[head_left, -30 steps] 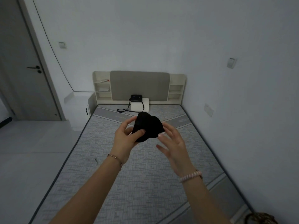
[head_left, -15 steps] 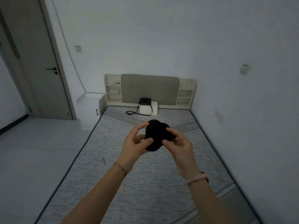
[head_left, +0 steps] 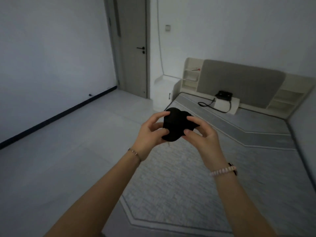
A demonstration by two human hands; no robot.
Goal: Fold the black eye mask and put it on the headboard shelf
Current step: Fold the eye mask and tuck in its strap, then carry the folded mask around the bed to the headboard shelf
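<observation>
The black eye mask (head_left: pixel 174 124) is bunched into a compact folded shape and held in the air over the left edge of the bed. My left hand (head_left: pixel 150 134) pinches its left side between thumb and fingers. My right hand (head_left: pixel 200 132) grips its right side the same way. The headboard (head_left: pixel 239 81) stands at the far end of the bed, with cream open shelves on its left end (head_left: pixel 190 77) and on its right end (head_left: pixel 287 100).
The grey mattress (head_left: pixel 222 159) fills the right half of the view. A black bag with a strap (head_left: pixel 223 96) lies on a white box by the headboard. A white nightstand (head_left: pixel 164 93) and a closed grey door (head_left: pixel 133 48) are to the left, with bare floor (head_left: pixel 68 142).
The view has swung left and tilted, so the bed now sits on the right. My right hand went from apart from the mask to gripping it; both hands now hold it.
</observation>
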